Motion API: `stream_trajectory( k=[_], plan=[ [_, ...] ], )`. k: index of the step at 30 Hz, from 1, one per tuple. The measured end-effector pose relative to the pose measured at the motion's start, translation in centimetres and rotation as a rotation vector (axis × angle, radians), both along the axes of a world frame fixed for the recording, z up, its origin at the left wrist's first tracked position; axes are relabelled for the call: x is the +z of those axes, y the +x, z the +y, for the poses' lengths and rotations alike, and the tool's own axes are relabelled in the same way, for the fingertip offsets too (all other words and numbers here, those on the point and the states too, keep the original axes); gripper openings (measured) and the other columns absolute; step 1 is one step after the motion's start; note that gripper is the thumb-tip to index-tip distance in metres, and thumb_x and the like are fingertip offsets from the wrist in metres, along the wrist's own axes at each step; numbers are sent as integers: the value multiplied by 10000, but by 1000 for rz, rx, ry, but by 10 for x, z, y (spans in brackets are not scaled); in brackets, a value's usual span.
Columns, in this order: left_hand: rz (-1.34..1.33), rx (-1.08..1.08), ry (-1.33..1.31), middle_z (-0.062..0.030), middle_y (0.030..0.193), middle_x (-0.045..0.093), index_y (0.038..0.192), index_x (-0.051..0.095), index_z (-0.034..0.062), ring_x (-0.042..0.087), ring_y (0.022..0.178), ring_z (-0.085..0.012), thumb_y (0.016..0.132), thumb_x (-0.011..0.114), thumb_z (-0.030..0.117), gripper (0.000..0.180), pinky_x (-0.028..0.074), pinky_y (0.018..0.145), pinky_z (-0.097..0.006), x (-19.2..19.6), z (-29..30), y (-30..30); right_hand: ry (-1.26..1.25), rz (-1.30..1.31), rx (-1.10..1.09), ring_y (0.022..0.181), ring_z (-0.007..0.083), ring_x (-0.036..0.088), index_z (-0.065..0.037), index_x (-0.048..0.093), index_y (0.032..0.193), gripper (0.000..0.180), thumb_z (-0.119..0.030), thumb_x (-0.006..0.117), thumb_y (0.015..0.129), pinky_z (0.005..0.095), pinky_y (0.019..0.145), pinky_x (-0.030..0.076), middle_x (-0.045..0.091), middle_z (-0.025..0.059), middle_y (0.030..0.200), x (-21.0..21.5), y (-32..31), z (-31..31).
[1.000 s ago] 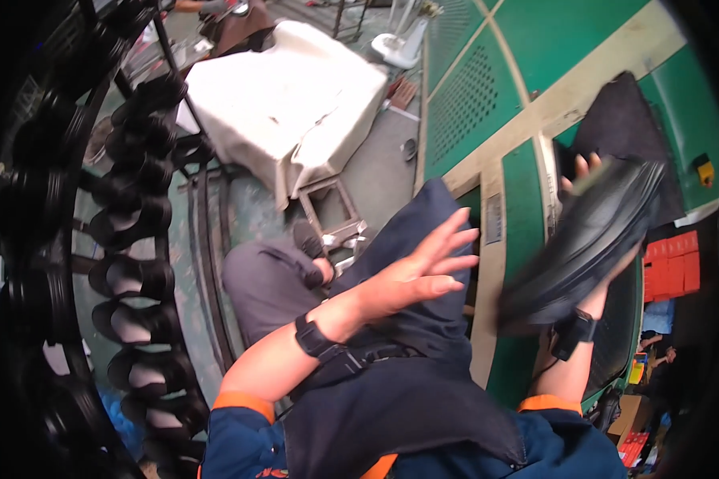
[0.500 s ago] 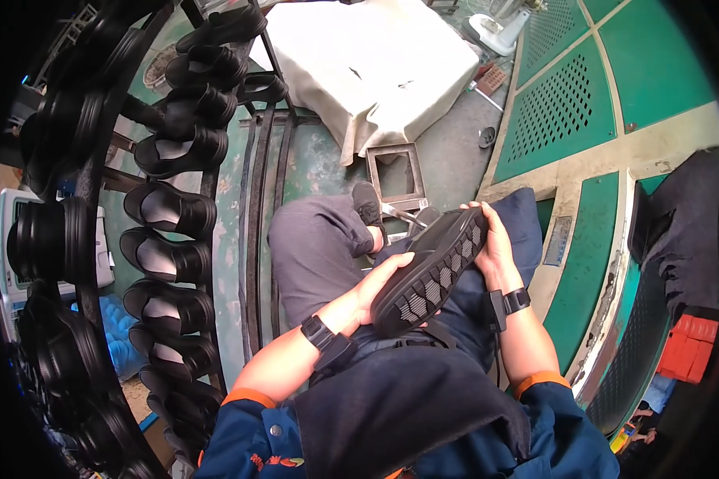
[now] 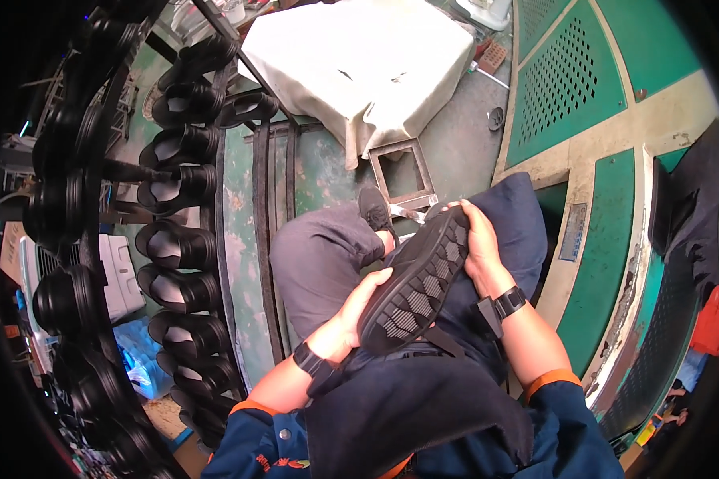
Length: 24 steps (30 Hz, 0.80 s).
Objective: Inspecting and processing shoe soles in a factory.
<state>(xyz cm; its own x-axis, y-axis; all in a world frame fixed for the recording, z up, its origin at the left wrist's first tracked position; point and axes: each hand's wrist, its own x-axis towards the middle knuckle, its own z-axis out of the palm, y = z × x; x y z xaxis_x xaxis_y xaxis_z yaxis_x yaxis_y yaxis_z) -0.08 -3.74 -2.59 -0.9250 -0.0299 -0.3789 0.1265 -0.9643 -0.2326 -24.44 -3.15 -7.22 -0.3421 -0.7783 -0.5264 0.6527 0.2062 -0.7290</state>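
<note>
Between my two hands, above my lap, is a black shoe [image 3: 420, 279] with its treaded sole facing up toward me. My left hand [image 3: 355, 310] grips the lower-left end, thumb along the side of the upper and the other fingers hidden beneath. Around the upper-right end my right hand [image 3: 479, 241] is closed, its fingers curled over the edge of the sole. The shoe lies slantwise, one end low and left, the other high and right. Part of its upper is turned away from view.
At my left stands a dark metal rack [image 3: 209, 215] with rows of black shoes [image 3: 176, 243]. Ahead, a pale cloth [image 3: 359, 68] covers a large block, with a rusty square frame [image 3: 403, 172] before it. Green machine panels [image 3: 595, 263] line my right; a blue bag [image 3: 144, 355] lies beyond the rack.
The shoe has shifted slightly left and down in the picture, both hands still around it. My view has turned a little, so the rack and floor appear shifted.
</note>
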Motion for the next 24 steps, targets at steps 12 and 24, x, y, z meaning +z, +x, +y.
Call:
stream_trajectory(
  k=[12, 24],
  plan=[
    [-681, 223, -996, -155, 1634, 162, 1574, 174, 87, 75, 1520, -234, 973, 552, 353, 758, 80, 1218, -383, -11, -78, -44, -31, 258, 554, 897, 174, 670, 33, 704, 1010, 251, -139, 533, 950, 288, 843, 520, 722, 106, 976, 18, 11, -36],
    [-553, 127, -853, -11, 963, 679, 1014, 675, 80, 622, 872, -110, 950, 570, 340, 288, 487, 771, -276, -53, -79, -98, -200, 301, 404, 938, 189, 620, 105, 699, 947, 328, -136, 486, 889, 302, 877, 460, 692, 122, 1001, 16, 21, -20]
  ],
)
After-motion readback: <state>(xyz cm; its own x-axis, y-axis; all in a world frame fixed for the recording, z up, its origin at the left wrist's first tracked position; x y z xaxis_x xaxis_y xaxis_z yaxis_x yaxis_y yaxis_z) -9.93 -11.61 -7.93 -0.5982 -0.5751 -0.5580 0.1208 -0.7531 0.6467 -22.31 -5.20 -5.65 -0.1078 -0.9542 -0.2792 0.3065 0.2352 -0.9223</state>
